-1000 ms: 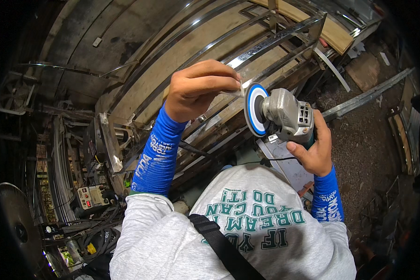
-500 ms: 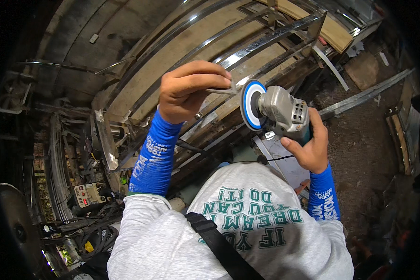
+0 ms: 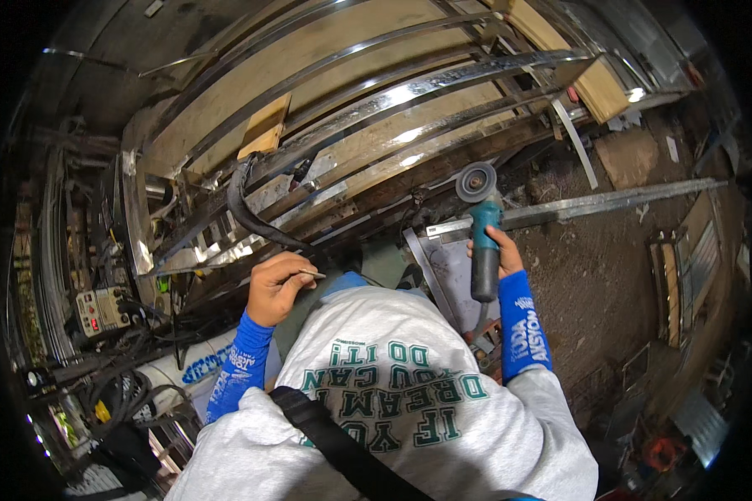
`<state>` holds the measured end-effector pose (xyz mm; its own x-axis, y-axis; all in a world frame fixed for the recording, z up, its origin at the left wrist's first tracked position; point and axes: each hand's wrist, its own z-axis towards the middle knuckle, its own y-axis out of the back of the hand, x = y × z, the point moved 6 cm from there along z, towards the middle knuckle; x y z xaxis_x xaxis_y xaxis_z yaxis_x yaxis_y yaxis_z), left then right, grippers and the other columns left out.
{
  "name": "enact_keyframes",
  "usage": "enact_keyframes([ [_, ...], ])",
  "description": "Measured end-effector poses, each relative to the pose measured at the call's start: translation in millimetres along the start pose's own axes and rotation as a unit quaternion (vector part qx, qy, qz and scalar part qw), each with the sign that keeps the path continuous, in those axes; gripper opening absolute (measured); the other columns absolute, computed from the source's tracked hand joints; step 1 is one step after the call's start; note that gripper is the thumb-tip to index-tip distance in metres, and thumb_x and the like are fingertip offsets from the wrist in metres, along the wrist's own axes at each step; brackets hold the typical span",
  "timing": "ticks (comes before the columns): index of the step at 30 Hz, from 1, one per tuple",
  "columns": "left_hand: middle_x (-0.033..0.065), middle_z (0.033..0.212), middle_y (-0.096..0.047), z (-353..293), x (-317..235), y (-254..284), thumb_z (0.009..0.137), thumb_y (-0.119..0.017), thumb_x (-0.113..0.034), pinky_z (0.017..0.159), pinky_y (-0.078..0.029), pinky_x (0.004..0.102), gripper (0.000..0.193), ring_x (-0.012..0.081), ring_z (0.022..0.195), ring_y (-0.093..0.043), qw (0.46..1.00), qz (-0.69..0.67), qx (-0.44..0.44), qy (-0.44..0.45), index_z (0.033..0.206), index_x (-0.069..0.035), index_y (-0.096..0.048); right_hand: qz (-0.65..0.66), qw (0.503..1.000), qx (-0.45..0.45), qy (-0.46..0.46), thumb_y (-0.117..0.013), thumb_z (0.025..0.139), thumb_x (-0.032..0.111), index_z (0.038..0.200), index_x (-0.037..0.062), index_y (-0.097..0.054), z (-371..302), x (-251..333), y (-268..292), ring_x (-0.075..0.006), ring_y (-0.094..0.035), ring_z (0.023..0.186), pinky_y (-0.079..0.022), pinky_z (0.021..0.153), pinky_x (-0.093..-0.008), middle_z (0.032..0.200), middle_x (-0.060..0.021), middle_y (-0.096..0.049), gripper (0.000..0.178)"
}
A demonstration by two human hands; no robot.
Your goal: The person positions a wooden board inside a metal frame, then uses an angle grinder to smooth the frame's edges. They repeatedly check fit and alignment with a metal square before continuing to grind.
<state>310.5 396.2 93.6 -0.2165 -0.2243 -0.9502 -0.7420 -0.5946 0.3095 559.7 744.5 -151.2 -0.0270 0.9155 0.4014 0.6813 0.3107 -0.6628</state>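
My right hand (image 3: 507, 253) is wrapped round the teal and black body of an angle grinder (image 3: 486, 227). The tool hangs upright, with its round grey disc (image 3: 476, 181) at the far end and its cord dropping from the near end. Between the fingertips and thumb of my left hand (image 3: 276, 290), closed in a pinch, is a small thin metal piece (image 3: 312, 273). It points right, toward the grinder but well apart from it. Both hands are in front of my body, the left one just short of a shiny metal frame (image 3: 414, 90).
A dark strap or hose (image 3: 246, 200) drapes over the frame. Wooden boards (image 3: 602, 90) lie at the far right. A long metal bar (image 3: 593, 207) crosses the dirt floor. At left stand a control box (image 3: 102, 311) and tangled black cables (image 3: 129, 401).
My hands have drawn apart and come down nearer my body. The grinder has swung upright, its disc away from the metal piece. My view has shifted too.
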Motion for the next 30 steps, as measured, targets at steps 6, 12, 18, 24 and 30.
enact_keyframes([
  [6, 0.0137, 0.09, -0.072, -36.5, -4.7, -0.6, 0.089, -0.068, 0.004, 0.068, -0.057, 0.0309, 0.01, 0.0204, 0.075, -0.071, 0.994, 0.104, -0.006, 0.026, 0.096, 0.004, -0.075, 0.076, 0.979, 0.19, 0.015, -0.067, 0.092, 0.043, 0.126, -0.0077, -0.057, 94.8, 3.3, -67.9, -0.0267, -0.073, 0.083, -0.066, 0.075, -0.0425, 0.1, -0.018, -0.069, 0.061],
  [12, 0.0125, 0.087, -0.072, -87.0, 0.8, 14.1, 0.09, -0.068, 0.001, 0.068, -0.054, 0.0318, 0.01, 0.0197, 0.073, -0.068, 0.984, 0.129, -0.09, 0.082, 0.093, 0.003, -0.076, 0.054, 0.977, 0.189, -0.081, -0.063, 0.094, 0.049, 0.122, -0.0105, -0.059, 178.9, 21.9, -94.3, -0.0324, -0.073, 0.084, -0.065, 0.076, -0.0444, 0.1, -0.0216, -0.069, 0.066],
  [18, 0.0145, 0.089, -0.072, -125.0, -0.6, 20.0, 0.089, -0.07, -0.002, 0.076, -0.054, 0.0364, 0.008, 0.0275, 0.081, -0.069, 0.961, 0.183, -0.179, 0.107, 0.094, 0.003, -0.075, -0.107, 0.98, 0.11, 0.129, -0.049, 0.107, 0.029, 0.134, -0.0047, -0.062, 206.9, 34.2, -135.0, -0.0311, -0.071, 0.101, -0.061, 0.09, -0.0425, 0.122, -0.0193, -0.071, 0.045],
  [24, 0.0091, 0.093, -0.073, -170.1, 16.2, 35.8, 0.098, -0.065, -0.005, 0.079, -0.054, 0.0323, 0.011, 0.0198, 0.086, -0.069, 0.927, 0.087, -0.32, 0.172, 0.101, 0.002, -0.072, -0.018, 0.994, 0.094, 0.055, -0.063, 0.103, 0.033, 0.137, -0.0014, -0.061, 290.0, 27.6, -124.4, -0.0313, -0.067, 0.11, -0.056, 0.1, -0.0486, 0.123, -0.02, -0.07, 0.048],
  [30, 0.0037, 0.09, -0.071, -193.0, 36.0, 47.4, 0.106, -0.062, -0.01, 0.079, -0.054, 0.0265, 0.013, 0.0106, 0.087, -0.07, 0.911, -0.041, -0.367, 0.186, 0.104, 0.001, -0.068, 0.139, 0.905, 0.384, -0.116, -0.061, 0.096, 0.053, 0.145, -0.0045, -0.048, 334.3, 0.5, -149.3, -0.0347, -0.066, 0.108, -0.055, 0.102, -0.0484, 0.128, -0.0225, -0.063, 0.076],
])
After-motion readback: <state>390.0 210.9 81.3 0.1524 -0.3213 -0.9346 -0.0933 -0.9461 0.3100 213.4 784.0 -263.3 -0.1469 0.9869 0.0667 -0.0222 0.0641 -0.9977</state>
